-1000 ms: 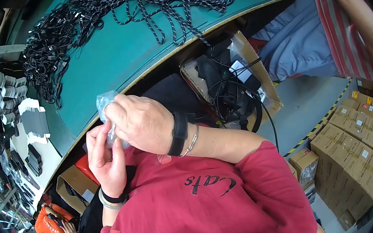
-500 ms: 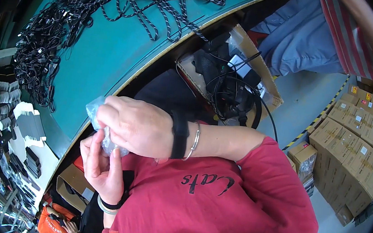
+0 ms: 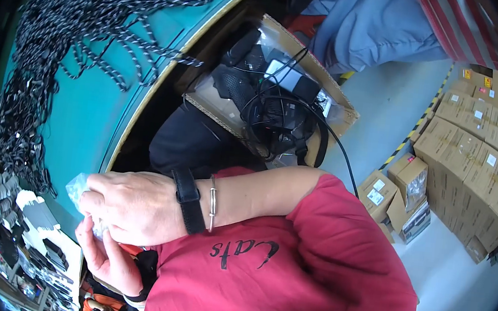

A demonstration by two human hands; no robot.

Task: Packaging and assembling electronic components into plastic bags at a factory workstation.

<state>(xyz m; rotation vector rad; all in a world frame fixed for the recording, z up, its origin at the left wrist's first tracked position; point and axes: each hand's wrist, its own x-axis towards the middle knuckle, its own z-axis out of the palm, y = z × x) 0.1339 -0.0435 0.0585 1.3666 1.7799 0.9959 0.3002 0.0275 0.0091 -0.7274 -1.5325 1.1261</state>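
A crumpled clear plastic bag (image 3: 77, 188) is between my two hands at the edge of the green table. My right hand (image 3: 135, 207), with a black strap and a silver bangle at its wrist, is closed over the bag from above. Below it, the bent fingers and thumb of my left hand (image 3: 110, 266) pinch the bag's lower part. The right hand covers much of the bag, and I cannot make out what is inside.
Black-and-white braided cords (image 3: 112, 5) and black cables (image 3: 22, 123) lie heaped on the green table (image 3: 86, 131). An open carton (image 3: 344, 102) of black gear and wires stands beside my lap. Stacked cartons (image 3: 470, 156) are at right; another person's blue-clad leg (image 3: 380, 29) is near.
My view has shifted, so hands and bag appear lower and farther left. Both hands stay together on the bag, with the right hand still over the left.
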